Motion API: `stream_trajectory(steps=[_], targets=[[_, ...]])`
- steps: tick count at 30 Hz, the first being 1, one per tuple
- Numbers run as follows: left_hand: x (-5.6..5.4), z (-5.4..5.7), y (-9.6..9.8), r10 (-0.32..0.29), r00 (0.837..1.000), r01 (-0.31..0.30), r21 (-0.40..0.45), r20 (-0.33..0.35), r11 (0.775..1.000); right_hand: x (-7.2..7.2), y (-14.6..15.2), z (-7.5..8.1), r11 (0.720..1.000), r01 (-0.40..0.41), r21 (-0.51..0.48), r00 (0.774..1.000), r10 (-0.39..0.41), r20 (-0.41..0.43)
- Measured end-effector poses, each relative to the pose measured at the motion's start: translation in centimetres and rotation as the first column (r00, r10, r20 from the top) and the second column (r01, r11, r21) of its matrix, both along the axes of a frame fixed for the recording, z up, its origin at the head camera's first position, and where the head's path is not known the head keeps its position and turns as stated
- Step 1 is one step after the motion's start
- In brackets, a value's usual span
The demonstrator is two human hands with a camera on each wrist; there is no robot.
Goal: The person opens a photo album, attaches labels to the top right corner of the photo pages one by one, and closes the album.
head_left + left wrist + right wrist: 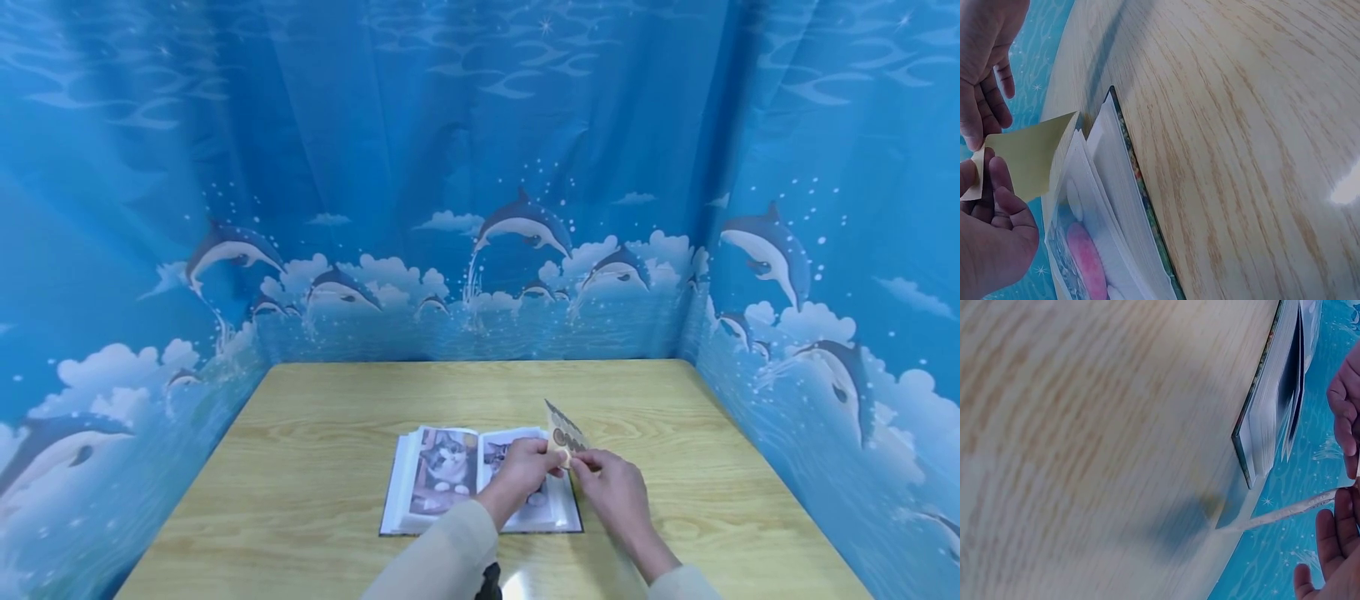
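A small sheet of round stickers (562, 432), tan with brown circular prints, stands tilted above the right side of an open photo album (392, 512). My left hand (522, 468) pinches its lower edge between thumb and fingers, over the right-hand page. Close beside it, my right hand (615, 493) pinches the same edge with thumb and fingertip. In the left wrist view the sheet's plain yellowish back (1025, 156) shows, with a strip bent at the fingertips. Whether a sticker is lifting there, I cannot tell. Seen edge-on in the right wrist view, the sheet (1291, 509) looks thin and slightly curved.
Cat photos fill the album's pages, one clear on the left page (446, 471) and another partly covered by my left arm. Beneath lies a light wood-grain table (322, 433). Blue dolphin-print curtains (420, 167) enclose its back and sides.
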State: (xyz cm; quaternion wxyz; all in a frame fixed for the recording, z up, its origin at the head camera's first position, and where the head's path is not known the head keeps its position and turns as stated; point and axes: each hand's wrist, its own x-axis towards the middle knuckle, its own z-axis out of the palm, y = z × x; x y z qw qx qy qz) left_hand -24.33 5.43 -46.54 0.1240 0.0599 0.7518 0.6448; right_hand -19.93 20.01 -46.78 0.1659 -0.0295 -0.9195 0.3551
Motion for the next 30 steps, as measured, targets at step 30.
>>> stream_trajectory(steps=[30], targets=[[-0.1, -0.8, -0.2, 0.161, 0.986, -0.161, 0.013, 0.038, 0.987, -0.5, 1.6, 0.2, 0.992, 0.115, -0.051, 0.993, -0.114, 0.028]])
